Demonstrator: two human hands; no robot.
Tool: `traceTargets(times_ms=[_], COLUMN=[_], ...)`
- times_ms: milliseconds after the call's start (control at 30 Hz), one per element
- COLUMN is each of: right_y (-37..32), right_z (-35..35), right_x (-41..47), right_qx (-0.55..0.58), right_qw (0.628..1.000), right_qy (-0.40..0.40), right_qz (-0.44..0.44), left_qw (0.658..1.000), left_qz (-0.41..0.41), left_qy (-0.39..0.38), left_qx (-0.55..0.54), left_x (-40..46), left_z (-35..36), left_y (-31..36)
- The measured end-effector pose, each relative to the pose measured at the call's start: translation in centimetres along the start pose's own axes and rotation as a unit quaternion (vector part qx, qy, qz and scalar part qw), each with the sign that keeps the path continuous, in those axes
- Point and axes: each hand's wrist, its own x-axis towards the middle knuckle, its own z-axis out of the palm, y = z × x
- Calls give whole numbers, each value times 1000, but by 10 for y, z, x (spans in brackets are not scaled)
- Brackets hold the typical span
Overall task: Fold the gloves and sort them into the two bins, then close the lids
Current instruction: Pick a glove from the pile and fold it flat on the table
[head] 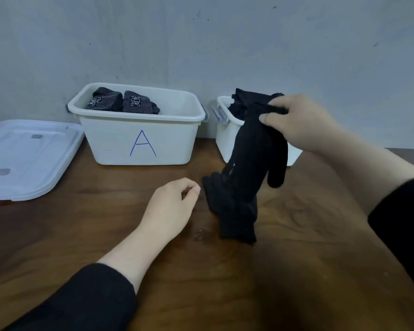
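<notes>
My right hand (299, 123) grips the cuff of a plain black glove (246, 163) and holds it up in front of the right white bin (226, 134); its fingers hang down onto the wooden table. More black fabric shows inside that bin. My left hand (172, 209) hovers just left of the glove's lower end, fingers loosely curled, holding nothing. The white bin marked A (139, 137) stands at centre left with two folded dotted black gloves (123, 102) in its left part. Both bins are uncovered.
A white lid (26, 158) lies flat on the table left of bin A. Both bins stand against a grey wall. The wooden table (308, 259) stretches toward me. Much of the right bin is hidden behind the glove and my right hand.
</notes>
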Motion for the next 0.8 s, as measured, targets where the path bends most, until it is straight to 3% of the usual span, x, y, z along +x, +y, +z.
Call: traceTargets(times_ms=[133,367,567,700,800], right_y=[-4,69,87,90,96], right_z=[5,107,117,118,115], right_x=[-7,-116,-140,-138,-136], right_qx=[34,-62,10,37,53], right_qw=[995,983,989,995,997], right_qy=[62,-87,-75,2,15], right_qz=[-67,-149,-124,-97,-62], left_qw=[998,999,993,981,966], left_qz=[-32,10,112,154,201], left_qy=[19,21,-36,-85,-145], left_qx=[-43,-25,22,81,77], left_x=[3,2,-3,-9,-9], left_z=[-5,0,16,21,17], left_y=[-2,-2,4,5,1])
